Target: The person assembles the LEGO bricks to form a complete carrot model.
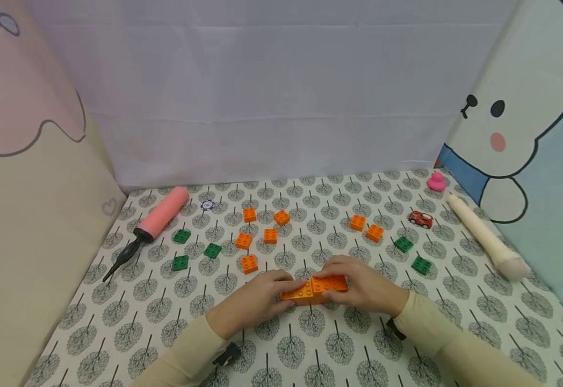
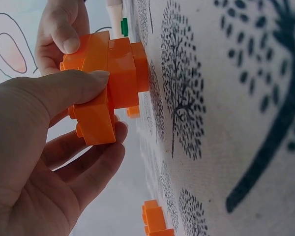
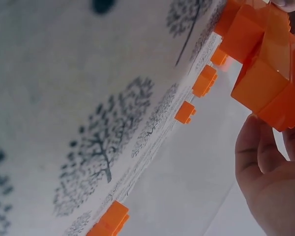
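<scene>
Both hands hold a structure of joined orange toy building bricks [image 1: 305, 294] low over the tablecloth at the front middle. Its studs face up, and the left wrist view shows a stepped shape, with longer upper bricks over shorter lower ones [image 2: 143, 66]. My left hand [image 1: 262, 293] grips the left end, thumb [image 2: 83, 88] on the near side and fingers on the far side. At the right end, my right hand [image 1: 366, 285] has its thumb near and its fingers behind the bricks. In the right wrist view the brick underside [image 3: 263, 81] shows, while the right thumb is out of sight.
Loose orange bricks [image 1: 270, 235] lie beyond the hands, with two more [image 1: 374, 232] to the right. Green bricks [image 1: 180, 262] sit on both sides. A pink balloon pump [image 1: 165, 214] is at left; a red toy car [image 1: 420, 219], pink duck [image 1: 437, 181] and cream tube [image 1: 484, 234] are at right.
</scene>
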A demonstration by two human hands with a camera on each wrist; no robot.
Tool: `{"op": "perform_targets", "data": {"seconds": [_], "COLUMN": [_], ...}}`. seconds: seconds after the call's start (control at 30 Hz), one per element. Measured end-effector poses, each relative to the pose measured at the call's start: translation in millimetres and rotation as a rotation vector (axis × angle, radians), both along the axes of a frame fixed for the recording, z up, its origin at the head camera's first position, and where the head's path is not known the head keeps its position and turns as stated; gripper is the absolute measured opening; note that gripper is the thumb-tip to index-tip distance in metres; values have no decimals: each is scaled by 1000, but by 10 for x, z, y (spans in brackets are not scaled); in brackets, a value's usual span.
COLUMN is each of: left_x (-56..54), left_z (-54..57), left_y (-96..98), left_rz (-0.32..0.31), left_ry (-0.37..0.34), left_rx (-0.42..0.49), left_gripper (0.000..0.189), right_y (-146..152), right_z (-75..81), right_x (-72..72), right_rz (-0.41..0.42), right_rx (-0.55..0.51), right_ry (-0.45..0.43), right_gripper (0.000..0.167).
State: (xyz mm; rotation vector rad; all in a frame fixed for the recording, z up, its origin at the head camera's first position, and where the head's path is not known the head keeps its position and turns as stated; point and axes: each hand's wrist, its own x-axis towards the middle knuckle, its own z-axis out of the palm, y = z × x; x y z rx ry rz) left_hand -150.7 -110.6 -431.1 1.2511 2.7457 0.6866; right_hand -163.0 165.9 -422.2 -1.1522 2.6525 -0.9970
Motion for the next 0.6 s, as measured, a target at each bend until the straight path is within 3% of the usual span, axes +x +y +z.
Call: {"op": "perform_targets", "data": {"seconds": [0.3, 0.6], "left_x": [4, 11], "left_z": [-8, -11], "left_y": [2, 8], "left_rz": [3, 11], "left_ry": [-6, 1], "left_rx": [-13, -25], "left_gripper": [49, 48], "right_y": [13, 120], "right_z": [-6, 7], "right_x": [35, 52], "right_rz": [-6, -21], "right_rx": [25, 53], "right_ry": [64, 31], "right_gripper": [37, 47]}}
